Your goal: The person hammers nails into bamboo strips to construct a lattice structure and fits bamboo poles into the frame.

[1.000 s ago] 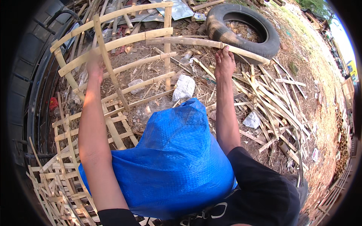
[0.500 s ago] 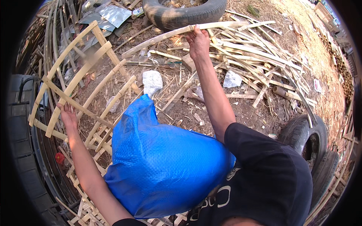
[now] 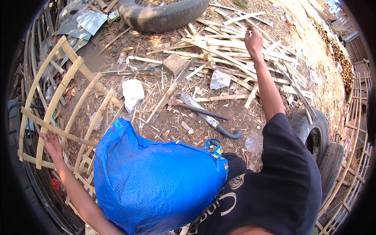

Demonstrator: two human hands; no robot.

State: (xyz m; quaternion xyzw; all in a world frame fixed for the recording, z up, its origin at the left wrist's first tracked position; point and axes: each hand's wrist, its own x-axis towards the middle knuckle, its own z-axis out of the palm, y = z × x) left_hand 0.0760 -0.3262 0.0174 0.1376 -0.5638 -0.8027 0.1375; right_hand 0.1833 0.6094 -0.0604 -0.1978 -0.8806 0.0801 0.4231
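Note:
On the left, my left hand [image 3: 53,147] holds the edge of a bamboo lattice [image 3: 47,113], its fingers partly hidden behind the strips. The lattice stands tilted, made of curved pale slats crossed by flat strips. Far off to the right, my right hand [image 3: 253,41] reaches over a loose pile of split bamboo strips [image 3: 231,51]; its fingers are slightly bent and apart, with nothing visible in them. A blue woven plastic sheet or sack [image 3: 160,180] covers my lap. Beyond it a curved-handled machete [image 3: 204,116] lies on the ground, a dark stick across it.
A tyre [image 3: 164,17] lies at the far side; two more tyres [image 3: 309,125] stand at right. A wooden block [image 3: 177,64] and white lumps [image 3: 133,93] sit on the littered soil. Stacked bamboo tubes [image 3: 333,51] are at far right, long poles [image 3: 29,74] at left.
My right hand has let go of a long bamboo strip and moved right over the pile. The view has swung right, uncovering the machete. My left hand stays at the lattice.

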